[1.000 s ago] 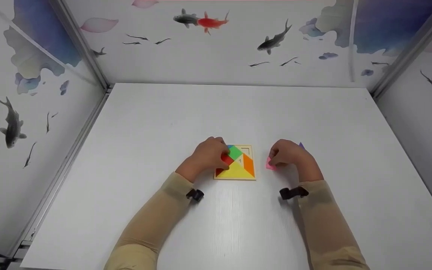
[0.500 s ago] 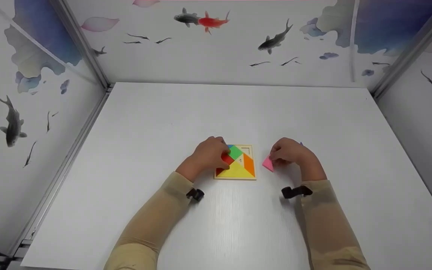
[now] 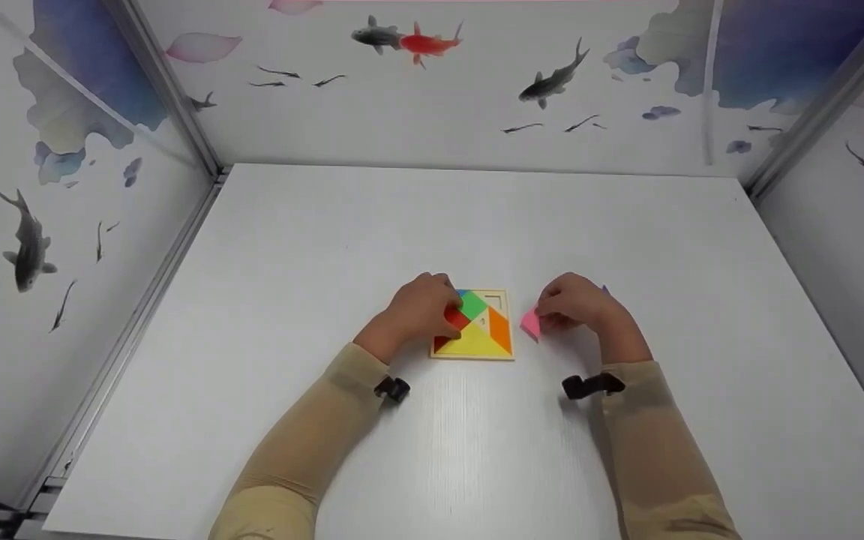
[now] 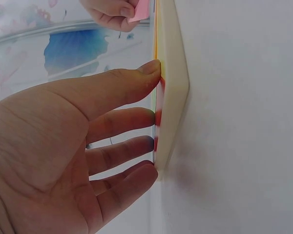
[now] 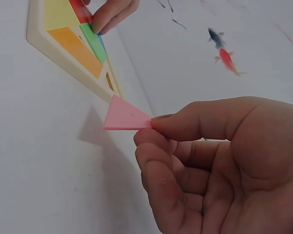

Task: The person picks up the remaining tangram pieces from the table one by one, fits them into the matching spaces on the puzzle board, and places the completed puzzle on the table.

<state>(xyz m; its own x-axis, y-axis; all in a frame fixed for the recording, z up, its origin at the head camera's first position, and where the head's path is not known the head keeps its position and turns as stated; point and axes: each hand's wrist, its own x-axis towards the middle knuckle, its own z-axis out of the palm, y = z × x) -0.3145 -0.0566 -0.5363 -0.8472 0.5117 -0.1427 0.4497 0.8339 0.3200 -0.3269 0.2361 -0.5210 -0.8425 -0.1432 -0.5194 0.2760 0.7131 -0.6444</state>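
Triangle (image 3: 529, 325), pinched by the right hand (image 3: 576, 302), has edged nearer the tray (image 3: 473, 358), leaving less way to its bare slots (image 3: 493, 301); the left hand (image 3: 418, 306), fingers loosely parted, touches the tray's left side.

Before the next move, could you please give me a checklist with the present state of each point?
1. Pink triangle pinched by right hand: ok.
2. Left hand on tray: ok.
3. Corner space and middle space unfilled: ok.
4. Pink triangle over a space: not ok, right of the tray.
5. Its fit in either space: cannot tell.
6. Purple piece in clear view: not ok, only a tip shows.
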